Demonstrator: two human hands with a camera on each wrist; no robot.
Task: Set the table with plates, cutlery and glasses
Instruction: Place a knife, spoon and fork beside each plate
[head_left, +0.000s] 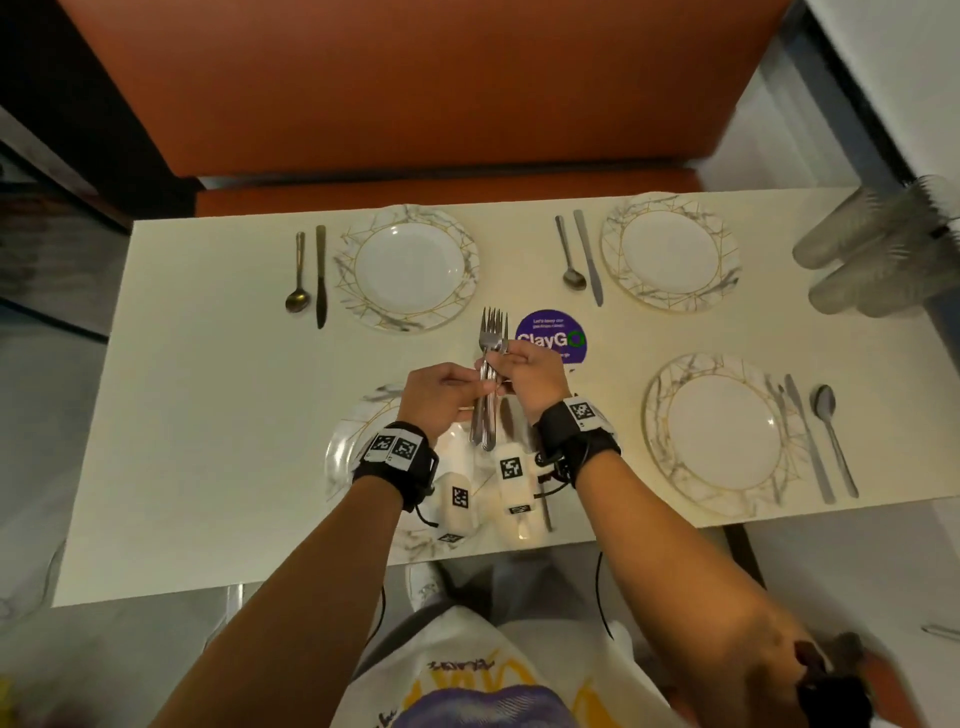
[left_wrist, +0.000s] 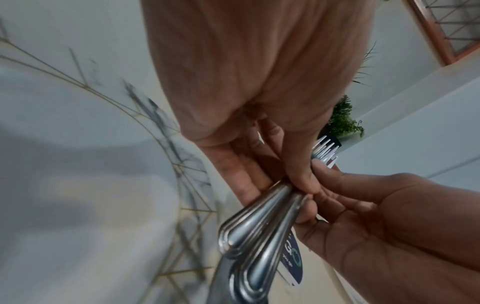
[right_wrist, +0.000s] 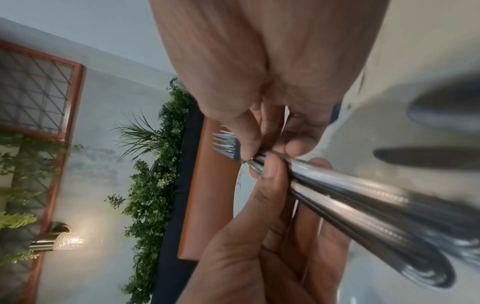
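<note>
A bundle of several steel forks (head_left: 492, 332) is held upright, tines away from me, over the near-left marble-rimmed plate (head_left: 345, 447). My left hand (head_left: 480, 387) grips the handles from the left. My right hand (head_left: 511, 353) pinches the bundle just below the tines. In the left wrist view my left hand (left_wrist: 298, 181) closes its thumb on the fork handles (left_wrist: 259, 226). The right wrist view shows my right hand (right_wrist: 259, 152) pinching the fork necks (right_wrist: 363, 205). Matching plates lie far left (head_left: 410, 267), far right (head_left: 670, 252) and near right (head_left: 722, 434).
A spoon and a knife lie beside the far-left plate (head_left: 309, 275), the far-right plate (head_left: 579, 257) and the near-right plate (head_left: 821, 436). Clear glasses (head_left: 872, 244) are stacked at the table's right end. A purple sticker (head_left: 550, 332) marks the middle. An orange bench (head_left: 415, 93) runs behind.
</note>
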